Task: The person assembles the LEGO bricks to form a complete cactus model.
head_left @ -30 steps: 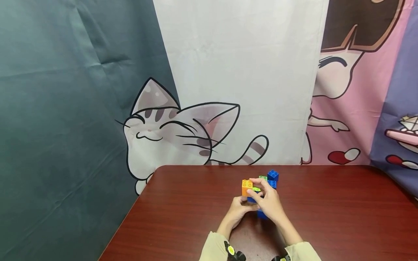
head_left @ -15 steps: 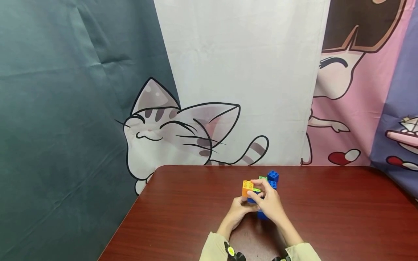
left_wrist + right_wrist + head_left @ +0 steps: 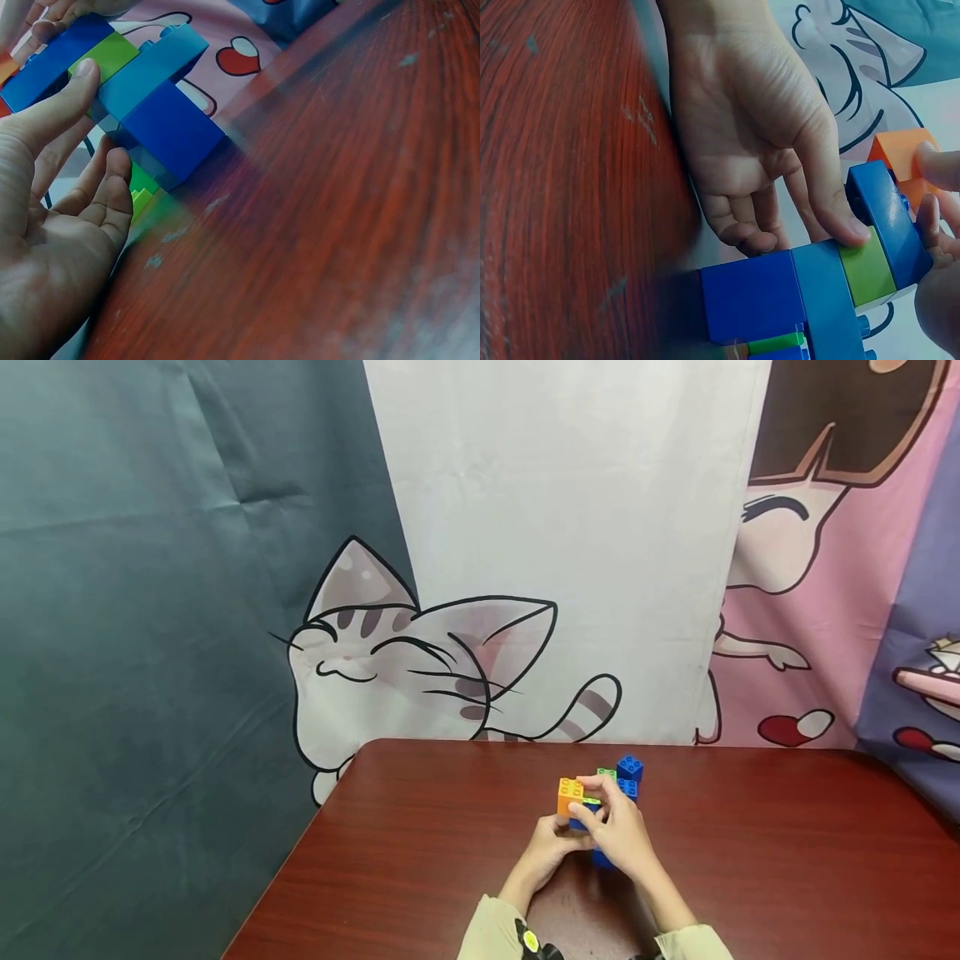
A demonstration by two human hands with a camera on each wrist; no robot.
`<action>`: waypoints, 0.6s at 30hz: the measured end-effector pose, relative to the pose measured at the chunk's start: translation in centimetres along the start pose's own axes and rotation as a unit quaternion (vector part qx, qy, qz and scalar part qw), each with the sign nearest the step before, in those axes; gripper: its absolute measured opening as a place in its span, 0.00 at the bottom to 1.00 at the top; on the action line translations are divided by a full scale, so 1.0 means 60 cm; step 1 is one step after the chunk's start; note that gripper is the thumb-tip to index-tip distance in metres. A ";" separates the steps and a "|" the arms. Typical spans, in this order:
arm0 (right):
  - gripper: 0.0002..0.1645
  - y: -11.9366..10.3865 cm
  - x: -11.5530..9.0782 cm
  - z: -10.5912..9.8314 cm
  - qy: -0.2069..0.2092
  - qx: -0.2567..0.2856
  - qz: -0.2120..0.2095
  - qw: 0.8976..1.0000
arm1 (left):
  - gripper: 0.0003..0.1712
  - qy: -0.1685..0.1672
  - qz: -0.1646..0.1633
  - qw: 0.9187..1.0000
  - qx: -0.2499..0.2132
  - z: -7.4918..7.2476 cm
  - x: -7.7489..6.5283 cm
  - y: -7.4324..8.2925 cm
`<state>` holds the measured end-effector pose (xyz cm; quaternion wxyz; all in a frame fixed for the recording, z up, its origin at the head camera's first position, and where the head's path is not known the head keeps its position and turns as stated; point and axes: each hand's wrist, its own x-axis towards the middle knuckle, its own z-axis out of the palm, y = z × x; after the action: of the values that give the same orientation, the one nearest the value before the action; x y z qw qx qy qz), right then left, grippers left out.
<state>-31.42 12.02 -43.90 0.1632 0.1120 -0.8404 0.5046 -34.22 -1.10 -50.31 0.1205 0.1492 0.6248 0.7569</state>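
At the table's middle, my right hand pinches an orange toy building brick between thumb and fingers. The orange brick sits at the upper end of a brick stack. My left hand holds this stack from below, its thumb on the lime-green brick. A long blue brick lies between the lime-green and orange ones. On the green brick's other side come a lighter blue brick and a dark blue brick. In the head view the hands hide much of the stack.
Behind the right hand stand more bricks: a blue one, another blue one and a green one. The brown tabletop reaches back to a printed cloth backdrop.
The head view has shifted slightly. Both hands keep their hold on the bricks, with hardly any movement.
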 end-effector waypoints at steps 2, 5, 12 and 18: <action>0.22 0.001 -0.002 0.000 -0.003 0.004 0.000 1.000 | 0.20 0.000 -0.005 1.000 0.000 -0.001 -0.001 -0.001; 0.22 0.002 -0.003 -0.001 -0.008 0.014 -0.001 1.000 | 0.20 -0.004 -0.004 1.000 -0.002 -0.001 -0.002 -0.003; 0.21 0.002 -0.004 -0.005 -0.018 0.051 -0.001 0.999 | 0.21 -0.009 -0.005 1.000 -0.006 -0.001 -0.002 -0.005; 0.22 0.000 0.001 -0.007 -0.020 0.068 -0.001 0.997 | 0.22 -0.015 0.003 1.000 0.002 -0.004 0.002 -0.003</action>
<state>-31.43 12.37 -43.71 0.1387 0.1338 -0.8072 0.5579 -34.44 -1.24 -50.49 0.1276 0.1629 0.6242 0.7534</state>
